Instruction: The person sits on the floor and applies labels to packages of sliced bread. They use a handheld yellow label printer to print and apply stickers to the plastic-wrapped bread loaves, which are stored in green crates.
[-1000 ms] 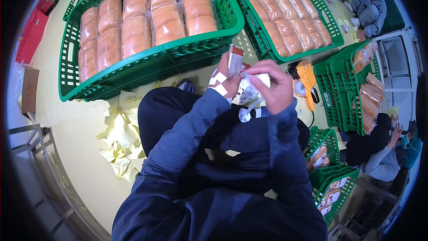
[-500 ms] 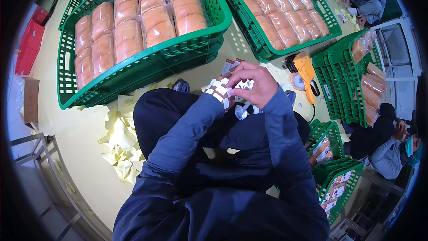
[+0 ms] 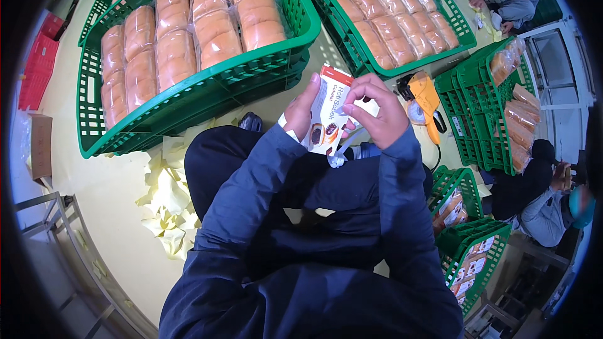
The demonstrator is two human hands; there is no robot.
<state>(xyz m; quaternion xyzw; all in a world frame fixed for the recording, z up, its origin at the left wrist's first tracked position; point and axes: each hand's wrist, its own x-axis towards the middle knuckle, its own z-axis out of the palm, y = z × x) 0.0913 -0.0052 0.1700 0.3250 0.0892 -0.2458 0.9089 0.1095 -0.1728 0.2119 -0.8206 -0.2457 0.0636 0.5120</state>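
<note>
My left hand [image 3: 300, 113] grips a printed packaging label [image 3: 327, 102], white with a red top edge and pictures of filled bread; it may be a stack. White patches show at that wrist, beside the sleeve cuff. Bent in from the right, my right hand [image 3: 384, 118] has thumb and forefinger pinched together over the label's right side. A small whitish piece, sticker-like, shows at those fingertips. Below the hands, a pale strip [image 3: 345, 144] hangs over my crossed legs.
Green crates of wrapped bread rolls stand ahead, one at left [image 3: 207, 97] and one at right [image 3: 383, 66]. A yellow corded tool [image 3: 427, 102] lies right, near stacked crates [image 3: 474, 110]. Crumpled yellowish paper [image 3: 166, 198] litters the left floor. Two people sit at right.
My left hand has turned, bringing the label's printed face into view and hiding the white squares on its back. My right fingers have moved from those squares to the label.
</note>
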